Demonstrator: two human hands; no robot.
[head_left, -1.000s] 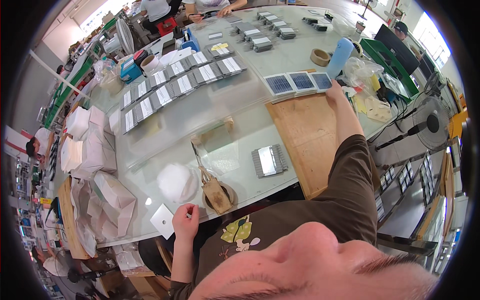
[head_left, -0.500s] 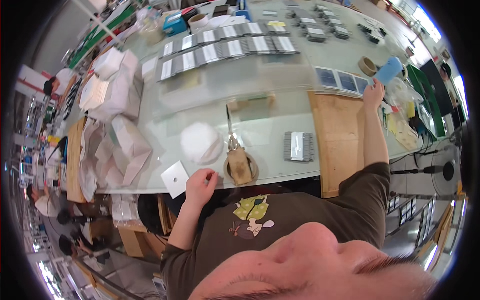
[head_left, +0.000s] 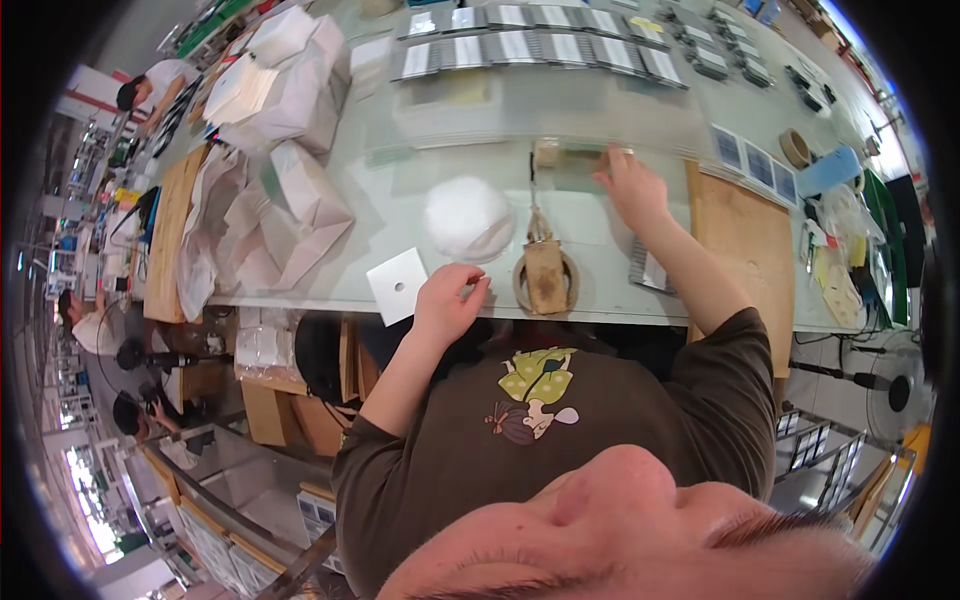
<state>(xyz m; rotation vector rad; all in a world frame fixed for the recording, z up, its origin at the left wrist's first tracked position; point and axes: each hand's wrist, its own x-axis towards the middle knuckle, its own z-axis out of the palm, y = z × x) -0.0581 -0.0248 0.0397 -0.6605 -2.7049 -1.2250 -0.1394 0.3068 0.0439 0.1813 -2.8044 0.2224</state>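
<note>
One left hand point(head_left: 447, 304), loosely curled, seems empty | right hand point(head_left: 637, 190) near tan block point(head_left: 546, 154), grip I cannot tell | better reach gently

Passage between wooden-handled tool point(head_left: 546, 278) and grey finned part point(head_left: 650, 270); white round pile point(head_left: 468, 215) obstructs left.
</note>
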